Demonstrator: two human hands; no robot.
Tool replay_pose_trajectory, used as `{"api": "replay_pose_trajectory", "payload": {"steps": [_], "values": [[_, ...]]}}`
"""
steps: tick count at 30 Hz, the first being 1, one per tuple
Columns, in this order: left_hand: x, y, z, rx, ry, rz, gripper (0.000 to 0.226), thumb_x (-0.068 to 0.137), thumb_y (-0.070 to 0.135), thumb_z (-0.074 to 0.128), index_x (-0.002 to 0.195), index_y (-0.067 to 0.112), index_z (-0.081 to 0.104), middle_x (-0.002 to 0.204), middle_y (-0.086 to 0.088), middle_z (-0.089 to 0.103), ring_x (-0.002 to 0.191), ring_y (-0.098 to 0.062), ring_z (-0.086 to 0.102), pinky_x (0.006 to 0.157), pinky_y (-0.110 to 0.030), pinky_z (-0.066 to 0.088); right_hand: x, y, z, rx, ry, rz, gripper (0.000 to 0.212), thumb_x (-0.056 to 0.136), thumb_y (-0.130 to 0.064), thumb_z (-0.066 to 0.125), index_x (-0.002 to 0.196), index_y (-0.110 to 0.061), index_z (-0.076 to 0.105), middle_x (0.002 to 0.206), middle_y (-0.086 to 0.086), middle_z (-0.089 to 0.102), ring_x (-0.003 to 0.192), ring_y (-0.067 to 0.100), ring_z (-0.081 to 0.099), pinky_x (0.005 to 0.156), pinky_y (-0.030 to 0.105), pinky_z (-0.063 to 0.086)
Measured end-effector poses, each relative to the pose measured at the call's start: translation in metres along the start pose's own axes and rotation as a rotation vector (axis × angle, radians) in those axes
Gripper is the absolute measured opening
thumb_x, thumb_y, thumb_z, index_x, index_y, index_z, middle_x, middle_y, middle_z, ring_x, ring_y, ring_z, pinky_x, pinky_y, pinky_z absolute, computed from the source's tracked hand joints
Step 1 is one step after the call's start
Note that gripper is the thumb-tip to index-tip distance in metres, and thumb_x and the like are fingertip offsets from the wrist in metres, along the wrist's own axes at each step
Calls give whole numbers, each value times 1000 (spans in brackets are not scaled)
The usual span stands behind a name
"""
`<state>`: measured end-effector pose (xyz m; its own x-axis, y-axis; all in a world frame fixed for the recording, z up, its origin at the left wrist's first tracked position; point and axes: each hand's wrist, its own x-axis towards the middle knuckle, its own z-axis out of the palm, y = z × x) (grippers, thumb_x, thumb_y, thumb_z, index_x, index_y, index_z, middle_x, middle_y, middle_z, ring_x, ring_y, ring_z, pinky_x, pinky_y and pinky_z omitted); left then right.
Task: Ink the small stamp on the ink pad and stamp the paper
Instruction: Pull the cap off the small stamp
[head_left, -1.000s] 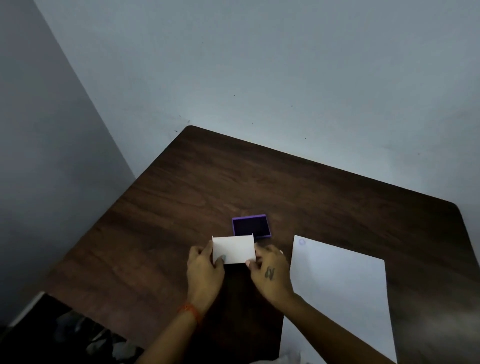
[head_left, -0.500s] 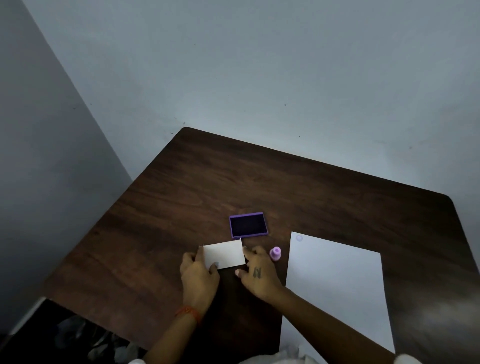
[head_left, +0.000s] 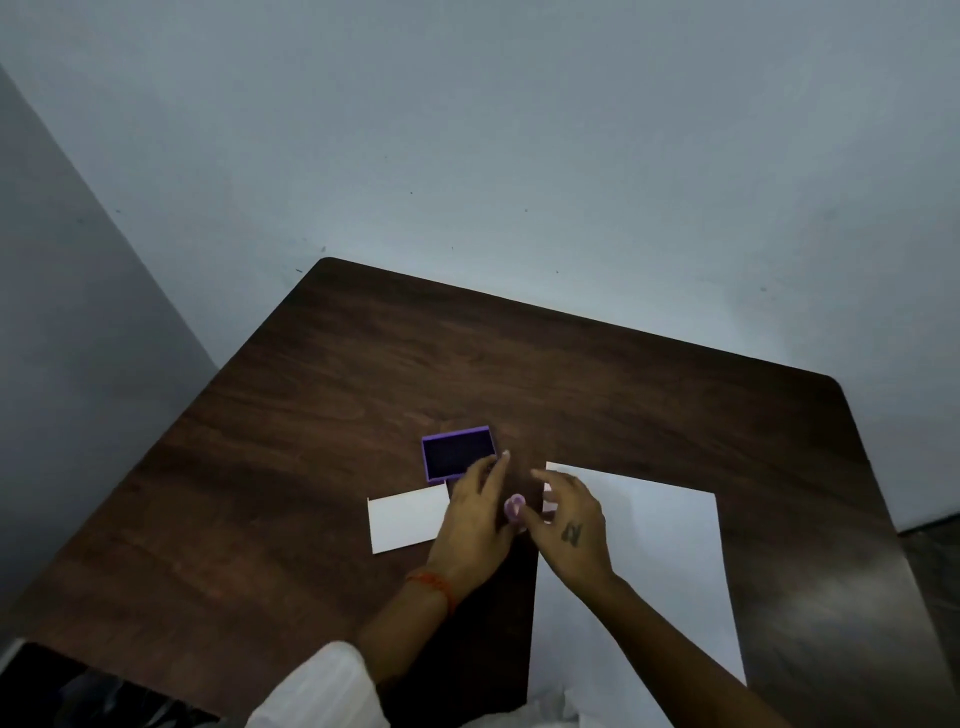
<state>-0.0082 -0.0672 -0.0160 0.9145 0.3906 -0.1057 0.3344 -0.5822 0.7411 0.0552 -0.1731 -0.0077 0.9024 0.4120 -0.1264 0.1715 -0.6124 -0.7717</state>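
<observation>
A small pink stamp stands on the dark wooden table, between my two hands. My left hand lies flat just left of the stamp with its fingers stretched toward the open purple ink pad and holds nothing. My right hand hovers over the near left corner of the white paper. Its fingers are spread and its thumb tip is at the stamp; no closed grip shows.
A white rectangular lid or card lies flat left of my left hand, in front of the ink pad. Grey walls stand behind and to the left of the table. A dark area shows below the table's near left edge.
Both hands let go of the white card, which now lies on the table. Both hands moved right toward the pink stamp, which was uncovered half a second ago.
</observation>
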Motion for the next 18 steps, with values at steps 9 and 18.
{"api": "replay_pose_trajectory", "payload": {"steps": [9,18], "values": [[6,-7,13,39,36,2,23,89,16,54,111,11,62,118,-9,62,109,-20,52,97,-23,36,2,11,12,48,-44,30,30,85,-38,60,93,-11,70,93,8,74,76,10,60,74,12,43],[1,6,-3,-415,132,-30,18,80,23,69,97,27,65,95,10,70,86,3,64,73,-3,47,4,0,-21,618,-198,266,3,82,-24,67,84,-27,68,89,-4,73,78,9,72,63,13,55]]}}
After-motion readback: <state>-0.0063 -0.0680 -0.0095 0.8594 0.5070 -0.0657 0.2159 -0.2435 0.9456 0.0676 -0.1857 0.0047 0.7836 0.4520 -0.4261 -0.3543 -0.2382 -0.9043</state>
